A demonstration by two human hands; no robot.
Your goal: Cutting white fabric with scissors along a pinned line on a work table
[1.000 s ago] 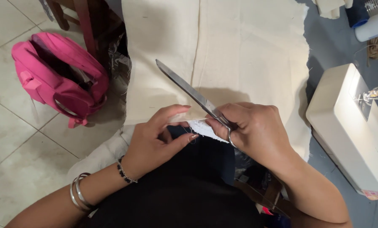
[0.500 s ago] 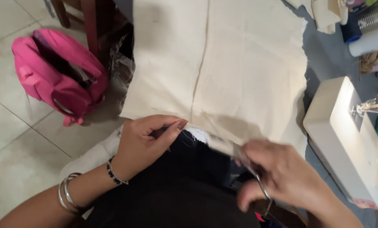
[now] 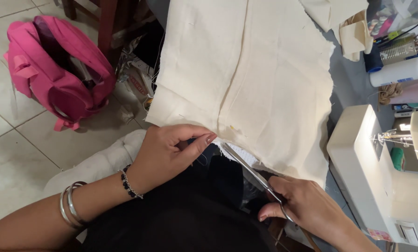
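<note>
Cream cloth (image 3: pixel 246 79) on table | left hand (image 3: pixel 169 154) pinching hem | right hand (image 3: pixel 307 207) gripping scissors (image 3: pixel 248 170) | tiled floor (image 3: pixel 13 144)

We see our left hand (image 3: pixel 171 151) reaching in from eight o'clock, palm down, fingers (image 3: pixel 200 140) curled and pinched together, tips pointing toward three o'clock. Bangles and a beaded bracelet ring that wrist. Our right hand (image 3: pixel 307 205) comes in from five o'clock, knuckles up, its fingers closed through the handles of the scissors (image 3: pixel 251 170), whose blades point toward ten o'clock.
</note>
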